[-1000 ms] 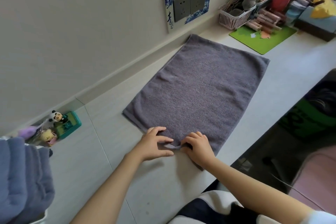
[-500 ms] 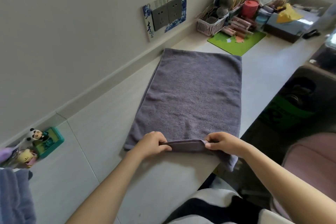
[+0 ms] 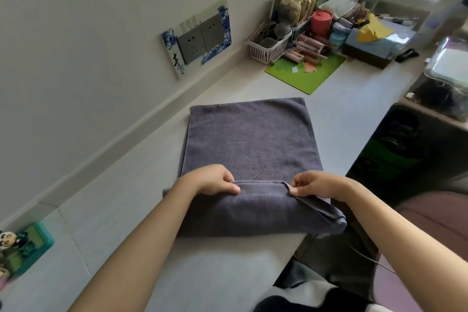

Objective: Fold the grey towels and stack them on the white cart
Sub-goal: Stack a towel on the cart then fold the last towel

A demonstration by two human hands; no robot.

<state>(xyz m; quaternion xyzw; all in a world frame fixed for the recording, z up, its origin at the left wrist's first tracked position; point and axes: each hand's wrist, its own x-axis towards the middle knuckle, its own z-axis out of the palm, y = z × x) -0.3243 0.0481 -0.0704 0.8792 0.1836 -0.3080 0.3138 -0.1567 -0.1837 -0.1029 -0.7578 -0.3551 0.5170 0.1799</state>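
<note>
The left hand has its fingers curled and its thumb pressed on top, so it pinches the turned-over near edge of the one grey terry-cloth towel. The right hand pinches the same edge in the same way, a little to the right, with the fingertips bent under the cloth. The two hands are apart, and the raised hem runs straight between them. The towel lies flat on the pale grey countertop, its near part folded back over itself, and its near right corner hangs over the front edge of the counter. I count one towel in view and two hands; the white cart does not show here. Behind the towel, near but not touching, lies one green rectangular mat with small paper bits on it. On the far edge of the mat stands one white slatted plastic basket, and beside it a row of pinkish tubes whose number I cannot tell. One red round cup with a lid stands further back among boxes and packets. On the wall to the left there is one double grey socket in a blue-and-white decorated frame. At the near left edge sits one teal tray with a small panda figure.
</note>
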